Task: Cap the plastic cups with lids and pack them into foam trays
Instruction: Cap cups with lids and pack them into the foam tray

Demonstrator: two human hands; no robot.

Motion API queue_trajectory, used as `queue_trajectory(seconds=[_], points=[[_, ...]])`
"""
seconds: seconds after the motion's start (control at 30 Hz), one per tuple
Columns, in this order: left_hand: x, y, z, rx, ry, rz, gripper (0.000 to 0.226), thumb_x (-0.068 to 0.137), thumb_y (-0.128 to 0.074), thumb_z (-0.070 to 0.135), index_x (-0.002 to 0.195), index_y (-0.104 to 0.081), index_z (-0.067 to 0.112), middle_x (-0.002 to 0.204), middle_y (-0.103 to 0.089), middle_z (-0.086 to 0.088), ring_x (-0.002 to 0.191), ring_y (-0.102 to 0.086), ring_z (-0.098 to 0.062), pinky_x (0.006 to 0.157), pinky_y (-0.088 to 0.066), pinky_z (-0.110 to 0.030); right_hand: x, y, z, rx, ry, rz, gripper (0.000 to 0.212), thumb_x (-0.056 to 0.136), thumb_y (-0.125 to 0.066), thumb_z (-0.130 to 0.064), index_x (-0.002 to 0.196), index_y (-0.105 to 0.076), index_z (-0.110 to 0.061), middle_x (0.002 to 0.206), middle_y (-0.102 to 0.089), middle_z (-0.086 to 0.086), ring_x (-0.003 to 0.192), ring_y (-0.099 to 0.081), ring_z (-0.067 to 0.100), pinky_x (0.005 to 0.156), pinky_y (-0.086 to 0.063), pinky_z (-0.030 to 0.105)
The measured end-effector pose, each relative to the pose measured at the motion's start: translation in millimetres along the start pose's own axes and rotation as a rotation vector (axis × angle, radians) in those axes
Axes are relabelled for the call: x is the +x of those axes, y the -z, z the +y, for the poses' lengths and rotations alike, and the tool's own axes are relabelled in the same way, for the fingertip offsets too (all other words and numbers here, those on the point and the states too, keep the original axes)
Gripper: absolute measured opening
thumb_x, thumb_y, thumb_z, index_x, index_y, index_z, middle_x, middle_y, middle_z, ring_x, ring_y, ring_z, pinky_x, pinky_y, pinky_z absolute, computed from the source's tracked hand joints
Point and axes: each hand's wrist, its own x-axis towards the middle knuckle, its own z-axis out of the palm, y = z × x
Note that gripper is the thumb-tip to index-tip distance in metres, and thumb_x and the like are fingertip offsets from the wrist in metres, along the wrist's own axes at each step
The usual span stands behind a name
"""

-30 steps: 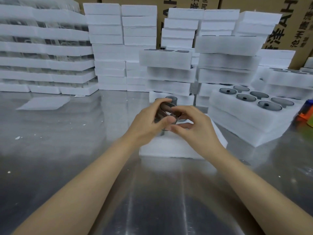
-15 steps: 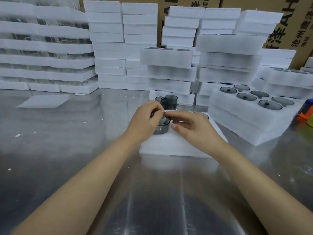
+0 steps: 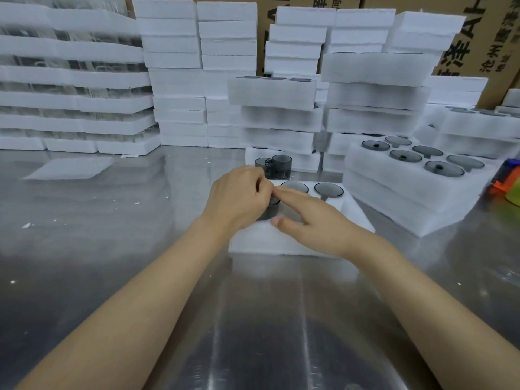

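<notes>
A white foam tray (image 3: 284,240) lies on the steel table in front of me. A smoky grey plastic cup (image 3: 270,211) stands in the tray's near left part, mostly hidden by my hands. My left hand (image 3: 239,198) curls around the cup from the left. My right hand (image 3: 309,218) lies flat over it, index finger stretched across its top, thumb low at its side. Two capped grey cups (image 3: 328,190) sit sunk in the tray's far holes. Two loose grey cups (image 3: 277,166) stand on the table just behind the tray.
A foam tray filled with several capped cups (image 3: 416,178) sits to the right on a stack. Tall piles of white foam trays (image 3: 180,74) and cardboard boxes (image 3: 478,38) line the back. An orange and blue object (image 3: 506,178) lies at the right edge. A foam sheet (image 3: 70,167) lies far left.
Both hands came down with the cup from above the tray onto it. My right fingers went from pinching at the cup's rim to lying straight across its top.
</notes>
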Motion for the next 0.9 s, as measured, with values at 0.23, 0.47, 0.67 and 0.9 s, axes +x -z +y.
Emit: queue_trajectory(seconds=[0.23,0.47,0.67,0.9], points=[[3,1,-1,0.043,0.007,-0.085,0.038,0.089,-0.031,0.031,0.074,-0.062,0.014,0.087,-0.059,0.001,0.086,-0.051,-0.021,0.065,-0.039,-0.032,0,-1,-3,0.002,-0.03,0.039,0.036,0.102,-0.034,-0.036,0.135,-0.045,-0.033,0.121,-0.058,-0.012,0.115,-0.048,0.009,0.096,-0.043,0.041],[-4,-3,-10,-0.074,0.053,-0.447,0.044,0.104,-0.012,0.032,0.121,-0.05,0.02,0.131,-0.051,0.0,0.132,-0.034,-0.026,0.111,-0.026,-0.043,2,-8,0,-0.194,-0.04,0.043,0.046,0.093,-0.031,-0.057,0.129,-0.049,-0.034,0.121,-0.054,-0.012,0.12,-0.045,0.011,0.085,-0.045,0.036],[-2,-4,-12,0.099,0.108,-0.59,0.051,0.102,-0.004,0.043,0.152,-0.014,0.036,0.162,0.004,0.008,0.147,0.015,-0.019,0.119,0.005,-0.038,4,-10,1,-0.304,-0.023,-0.028,0.059,0.086,-0.042,-0.067,0.135,-0.045,-0.035,0.152,-0.034,-0.015,0.145,-0.011,0.004,0.1,-0.031,0.031],[4,-8,-11,0.175,0.178,-0.643,0.051,0.102,-0.007,0.045,0.151,0.005,0.037,0.159,0.021,0.004,0.144,0.027,-0.023,0.117,0.012,-0.042,7,-12,1,-0.434,0.034,-0.064,0.081,0.084,-0.049,-0.067,0.148,-0.032,-0.021,0.159,-0.017,-0.009,0.147,-0.002,0.007,0.113,-0.021,0.031]])
